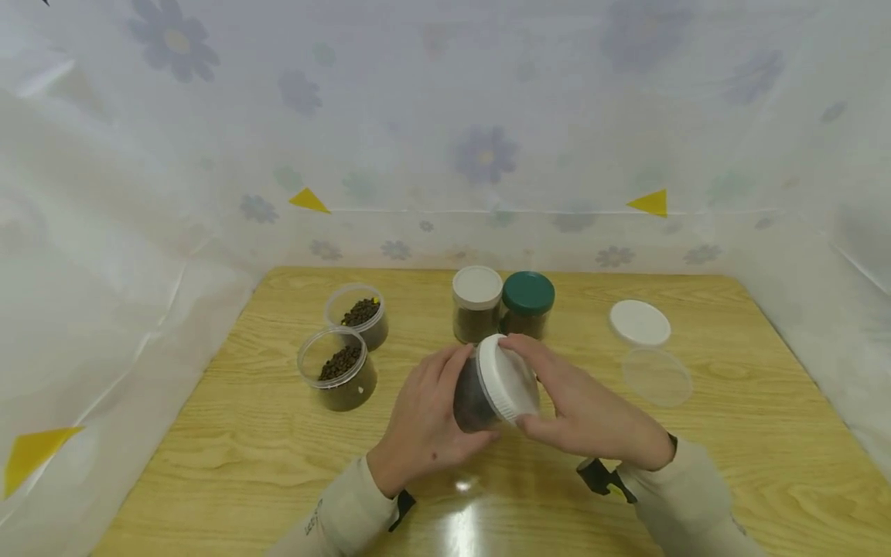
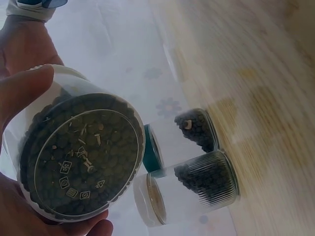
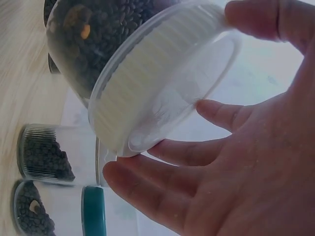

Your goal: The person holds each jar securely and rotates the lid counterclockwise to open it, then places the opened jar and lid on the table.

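Note:
A clear jar (image 1: 473, 402) of dark pellets is held tilted above the middle of the table, its ribbed white lid (image 3: 142, 81) on the mouth. My left hand (image 1: 433, 418) grips the jar's body from the left; the left wrist view shows the jar's base (image 2: 81, 157) with pale bits among the pellets. On the other side my right hand (image 1: 578, 402) holds the lid's rim, thumb and fingers spread around it. Just behind stand a white-lidded jar (image 1: 476, 298) and a green-lidded jar (image 1: 527, 298), side by side, both with dark pellets in them.
Two lidless clear tubs of dark pellets, a nearer one (image 1: 358, 391) and a farther one (image 1: 376, 334), stand at the left. A white lid (image 1: 640, 323) and a translucent disc (image 1: 657, 377) lie at the right. A flowered sheet (image 1: 445, 116) surrounds the wooden table (image 1: 230, 441).

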Demonstrator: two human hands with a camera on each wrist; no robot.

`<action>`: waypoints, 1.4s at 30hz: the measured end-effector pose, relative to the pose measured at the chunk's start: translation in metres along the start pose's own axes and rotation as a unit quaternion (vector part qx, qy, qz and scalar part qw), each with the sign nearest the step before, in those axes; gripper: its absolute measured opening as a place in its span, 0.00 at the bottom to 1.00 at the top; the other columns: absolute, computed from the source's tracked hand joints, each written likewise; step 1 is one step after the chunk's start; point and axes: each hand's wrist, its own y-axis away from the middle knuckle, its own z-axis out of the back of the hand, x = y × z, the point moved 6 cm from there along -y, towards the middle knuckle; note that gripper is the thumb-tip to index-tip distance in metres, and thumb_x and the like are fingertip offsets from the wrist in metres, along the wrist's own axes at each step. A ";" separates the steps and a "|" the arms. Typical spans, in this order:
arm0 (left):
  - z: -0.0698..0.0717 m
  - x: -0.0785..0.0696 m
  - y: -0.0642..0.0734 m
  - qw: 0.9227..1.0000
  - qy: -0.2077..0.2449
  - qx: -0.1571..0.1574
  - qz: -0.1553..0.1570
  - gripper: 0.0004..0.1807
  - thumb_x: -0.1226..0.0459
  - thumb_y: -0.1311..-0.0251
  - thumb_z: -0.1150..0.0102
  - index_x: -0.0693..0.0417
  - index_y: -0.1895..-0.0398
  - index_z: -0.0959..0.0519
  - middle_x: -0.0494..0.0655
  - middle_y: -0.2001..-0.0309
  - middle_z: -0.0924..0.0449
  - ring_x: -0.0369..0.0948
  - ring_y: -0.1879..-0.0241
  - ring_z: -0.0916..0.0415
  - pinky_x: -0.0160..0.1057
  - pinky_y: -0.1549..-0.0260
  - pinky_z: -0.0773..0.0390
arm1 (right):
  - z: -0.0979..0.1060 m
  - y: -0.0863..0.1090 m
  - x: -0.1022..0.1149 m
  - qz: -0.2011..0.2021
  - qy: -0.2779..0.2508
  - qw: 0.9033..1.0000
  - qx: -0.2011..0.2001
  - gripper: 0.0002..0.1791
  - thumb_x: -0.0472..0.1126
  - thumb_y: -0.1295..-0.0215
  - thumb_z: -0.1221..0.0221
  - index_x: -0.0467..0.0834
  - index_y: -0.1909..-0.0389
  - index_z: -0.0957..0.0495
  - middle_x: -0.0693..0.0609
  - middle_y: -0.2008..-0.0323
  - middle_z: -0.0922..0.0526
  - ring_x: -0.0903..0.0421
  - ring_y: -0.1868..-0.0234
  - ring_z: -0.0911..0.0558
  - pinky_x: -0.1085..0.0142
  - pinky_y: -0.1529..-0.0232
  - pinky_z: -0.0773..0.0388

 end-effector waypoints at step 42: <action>-0.001 -0.002 0.002 1.000 0.001 0.006 -0.003 0.55 0.42 0.65 0.22 0.54 0.31 0.34 0.51 0.39 0.25 0.47 0.42 0.24 0.50 0.48 0.20 | -0.001 -0.001 -0.012 -0.178 -0.004 0.984 0.013 0.44 0.66 0.29 0.50 0.42 0.24 0.45 0.41 0.39 0.22 0.53 0.55 0.15 0.60 0.60 0.18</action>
